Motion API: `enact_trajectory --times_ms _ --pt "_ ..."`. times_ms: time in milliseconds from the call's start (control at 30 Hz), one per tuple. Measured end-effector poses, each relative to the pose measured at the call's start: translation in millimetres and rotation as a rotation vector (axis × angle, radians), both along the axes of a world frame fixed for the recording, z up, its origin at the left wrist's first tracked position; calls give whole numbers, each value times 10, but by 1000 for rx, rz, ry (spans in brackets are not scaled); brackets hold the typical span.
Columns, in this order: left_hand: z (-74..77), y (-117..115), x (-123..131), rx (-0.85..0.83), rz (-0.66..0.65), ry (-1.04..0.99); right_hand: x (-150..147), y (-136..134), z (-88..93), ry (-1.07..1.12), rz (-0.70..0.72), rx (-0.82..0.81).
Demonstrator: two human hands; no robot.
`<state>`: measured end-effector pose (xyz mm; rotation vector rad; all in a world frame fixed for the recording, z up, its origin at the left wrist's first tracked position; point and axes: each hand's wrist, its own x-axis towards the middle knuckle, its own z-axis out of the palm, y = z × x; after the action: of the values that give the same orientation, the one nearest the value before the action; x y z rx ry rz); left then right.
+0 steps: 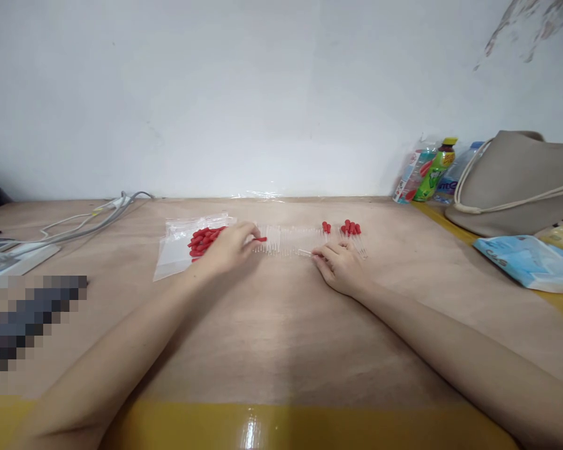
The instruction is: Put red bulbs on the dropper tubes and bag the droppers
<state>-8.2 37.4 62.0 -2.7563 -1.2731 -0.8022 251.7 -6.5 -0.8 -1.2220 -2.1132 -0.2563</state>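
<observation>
My left hand [229, 247] rests on the table with its fingers pinched on a red rubber cap [261, 239], right beside a heap of red caps [203, 241] lying on a clear plastic bag [176, 253]. A row of clear glass dropper tubes [288, 239] lies between my hands. My right hand [340, 265] lies curled at the right end of that row, its fingertips closed on one clear tube [304, 252]. Several droppers with red caps fitted [350, 230] lie just behind that hand.
Grey cables [82, 224] and a white device lie at the far left. A beige bag [516, 181], drink bottles [432, 170] and a blue packet [525, 259] stand at the right. The wall runs along the table's back edge; a yellow strip marks its front edge.
</observation>
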Motion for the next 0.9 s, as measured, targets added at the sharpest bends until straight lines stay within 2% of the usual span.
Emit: enact_trajectory --times_ms 67,167,267,433,567,733,900 --pt "-146 -116 183 -105 -90 -105 1 -14 3 16 29 0" --pt "-408 -229 389 -236 -135 -239 -1 -43 20 34 81 3" --pt "-563 -249 463 -250 -149 -316 -8 -69 41 34 132 11" --pt "-525 -247 462 -189 -166 -245 -13 -71 47 13 171 23" --pt "-482 -272 476 -198 -158 -269 0 -48 13 6 221 2" --pt "-515 -277 468 -223 -183 -299 31 -9 -27 41 290 -38" --pt "-529 -297 452 -242 -247 -277 69 19 20 11 328 -92"
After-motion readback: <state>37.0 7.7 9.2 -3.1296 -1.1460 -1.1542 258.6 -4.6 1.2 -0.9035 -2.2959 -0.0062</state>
